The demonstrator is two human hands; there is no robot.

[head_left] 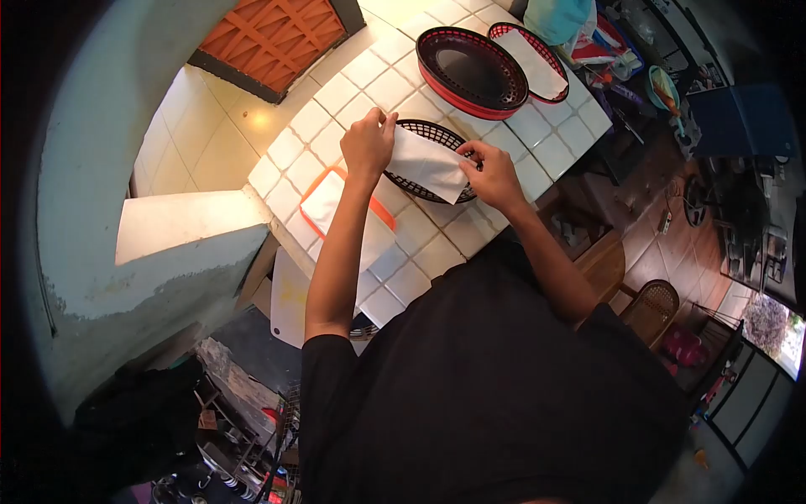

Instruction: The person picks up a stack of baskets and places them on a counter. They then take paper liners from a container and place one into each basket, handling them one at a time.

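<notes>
A white paper napkin (426,163) is stretched between my hands over a black oval basket (431,129) on the tiled counter. My left hand (369,147) pinches its left end at the basket's left edge. With thumb and fingers closed, my right hand (491,175) grips the napkin's right end. To the left, behind my left forearm, lies an orange-rimmed container (382,216) with white napkins (323,202) in it. The napkin hides part of the basket's inside.
Stacked black and red oval baskets (473,71) stand at the back, beside a red basket (552,92) with a white napkin in it. A white board (288,294) is below the counter's left edge. Chairs (653,312) stand at the right.
</notes>
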